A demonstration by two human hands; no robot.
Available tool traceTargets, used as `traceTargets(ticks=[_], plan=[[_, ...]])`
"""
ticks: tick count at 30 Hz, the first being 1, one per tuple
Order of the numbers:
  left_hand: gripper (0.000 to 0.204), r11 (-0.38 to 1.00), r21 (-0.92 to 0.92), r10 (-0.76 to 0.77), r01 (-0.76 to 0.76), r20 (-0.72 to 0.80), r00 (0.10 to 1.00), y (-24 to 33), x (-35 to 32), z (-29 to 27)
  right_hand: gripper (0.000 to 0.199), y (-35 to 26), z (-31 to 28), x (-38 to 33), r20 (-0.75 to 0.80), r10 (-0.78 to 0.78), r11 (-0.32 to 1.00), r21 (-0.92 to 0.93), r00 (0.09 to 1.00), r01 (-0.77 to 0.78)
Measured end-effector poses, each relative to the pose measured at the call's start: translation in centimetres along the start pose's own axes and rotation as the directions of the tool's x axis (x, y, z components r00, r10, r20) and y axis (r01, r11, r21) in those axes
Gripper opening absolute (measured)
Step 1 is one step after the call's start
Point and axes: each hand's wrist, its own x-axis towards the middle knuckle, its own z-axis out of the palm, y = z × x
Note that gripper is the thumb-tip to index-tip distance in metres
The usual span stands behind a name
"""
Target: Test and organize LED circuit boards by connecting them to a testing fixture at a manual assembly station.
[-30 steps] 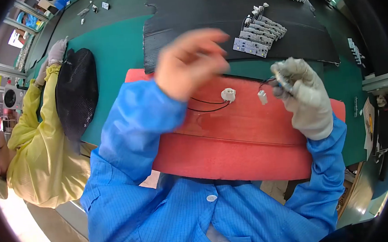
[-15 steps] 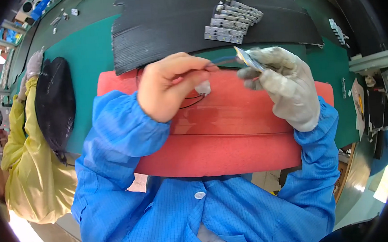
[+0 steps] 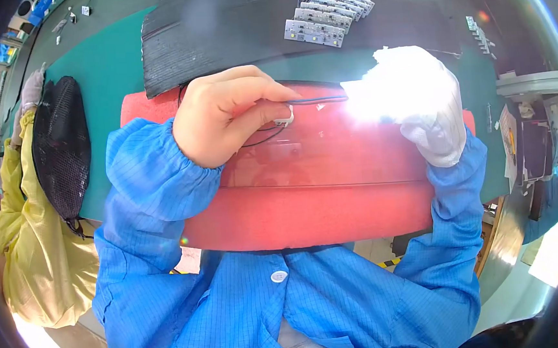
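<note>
My bare left hand (image 3: 218, 119) is closed above the red padded block, with dark blue wires (image 3: 318, 99) pinched between thumb and forefinger. Just below the fingertips shows a small white connector (image 3: 284, 117), from which black wire runs back under the hand; whether the fingers grip it too I cannot tell. Across from it, my gloved right hand (image 3: 437, 138) is closed on a small LED board (image 3: 359, 97) at the other end of the wires. The board shines brightly, and its glare hides most of it along with the glove's fingers.
Under my hands lies the red padded block (image 3: 295, 215). Several LED strip boards (image 3: 314, 32) are fanned out on a black corrugated sheet (image 3: 218, 39) over the green mat. More small boards (image 3: 478, 36) lie far right. At left are a black mesh bag (image 3: 62, 144) and a co-worker's yellow sleeve (image 3: 33, 217).
The LED board has gone from unlit to brightly lit. My left hand has shifted slightly left, and the wires now stretch straight between my hands.
</note>
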Motion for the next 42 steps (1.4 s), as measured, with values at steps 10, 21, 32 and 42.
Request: traceTargets(ticks=[10,21,32,42], plan=[[0.017,0.989,0.111,0.1,-0.094,-0.046,0.994,-0.4,-0.4,0.4,0.061,-4.2,1.5,1.3,0.27,0.776,0.171,0.779,0.57,-0.603],[0.018,0.983,0.164,0.082,-0.079,-0.016,0.996,-0.3,-0.2,0.5,0.042,-4.2,1.1,2.0,0.497,0.797,-0.075,0.646,0.344,-0.759],[0.024,0.979,0.195,0.049,-0.063,0.073,0.996,0.0,-0.2,-0.2,0.042,-4.4,1.6,2.2,0.458,0.829,-0.094,0.68,0.321,-0.727],[0.021,0.989,0.128,0.082,-0.077,-0.035,0.996,-0.1,-0.1,0.5,0.046,-3.9,-1.2,3.1,0.656,0.752,-0.32,0.449,0.064,-0.834]])
